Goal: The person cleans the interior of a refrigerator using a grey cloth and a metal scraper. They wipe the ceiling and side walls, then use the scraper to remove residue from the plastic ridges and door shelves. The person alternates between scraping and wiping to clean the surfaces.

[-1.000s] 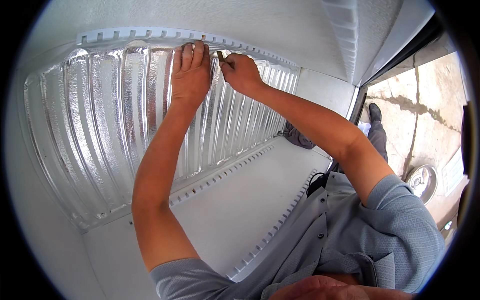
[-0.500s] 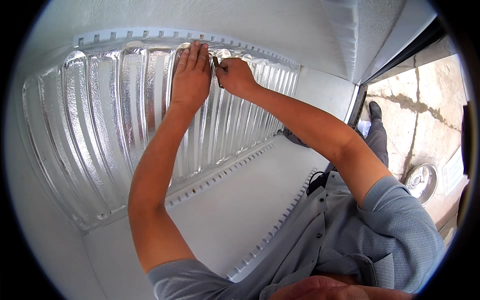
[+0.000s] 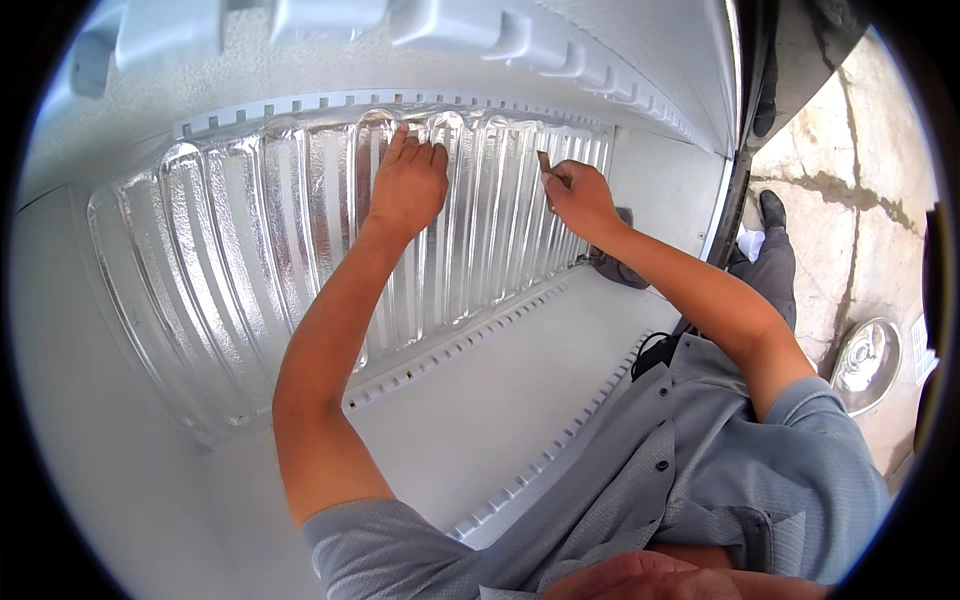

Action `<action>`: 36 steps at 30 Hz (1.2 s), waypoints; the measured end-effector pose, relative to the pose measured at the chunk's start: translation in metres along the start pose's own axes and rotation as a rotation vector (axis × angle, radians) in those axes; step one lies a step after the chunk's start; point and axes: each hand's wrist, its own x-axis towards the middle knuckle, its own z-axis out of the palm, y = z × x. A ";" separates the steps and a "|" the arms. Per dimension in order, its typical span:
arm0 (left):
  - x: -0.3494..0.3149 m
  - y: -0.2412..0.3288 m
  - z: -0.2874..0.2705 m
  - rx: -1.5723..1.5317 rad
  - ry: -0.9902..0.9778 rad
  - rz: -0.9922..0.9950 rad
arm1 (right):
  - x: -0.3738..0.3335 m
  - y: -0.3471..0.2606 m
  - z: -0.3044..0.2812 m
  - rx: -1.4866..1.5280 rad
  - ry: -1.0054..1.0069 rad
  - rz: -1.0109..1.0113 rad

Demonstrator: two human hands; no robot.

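Note:
A shiny foil-covered panel with raised, ribbed tubes (image 3: 290, 200) spans the back of a white cabinet. My left hand (image 3: 410, 190) rests against its upper part, index finger stretched up towards the top edge and the other fingers partly bent. I see nothing held in it. Farther right, my right hand (image 3: 583, 200) is closed round a small flat dark blade-like tool (image 3: 544, 161). Its tip points up and stands in front of the panel's right part; whether it touches the foil I cannot tell.
A white notched strip (image 3: 330, 101) runs along the panel's top, another (image 3: 470, 342) below it. Large notched ledges (image 3: 450, 25) jut out overhead. A dark grey cloth-like bundle (image 3: 618, 262) lies at the right corner. Outside, a round metal pan (image 3: 866, 366) sits on the concrete floor.
My right hand has moved right, away from my left, with the tool in it. My left hand has gone from lying flat to pointing with bent fingers. The view has shifted.

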 end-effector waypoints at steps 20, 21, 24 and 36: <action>-0.040 0.037 0.034 -0.150 0.247 -0.092 | -0.050 0.023 -0.078 -0.118 0.039 -0.043; -0.049 0.040 0.031 -0.255 0.204 -0.031 | -0.052 0.022 -0.082 -0.141 0.054 -0.047; -0.053 0.033 0.021 -0.294 0.421 -0.015 | -0.057 0.019 -0.087 -0.135 0.038 -0.039; -0.037 0.002 -0.023 -0.345 0.761 -0.583 | -0.064 0.015 -0.119 -0.301 -0.087 -0.052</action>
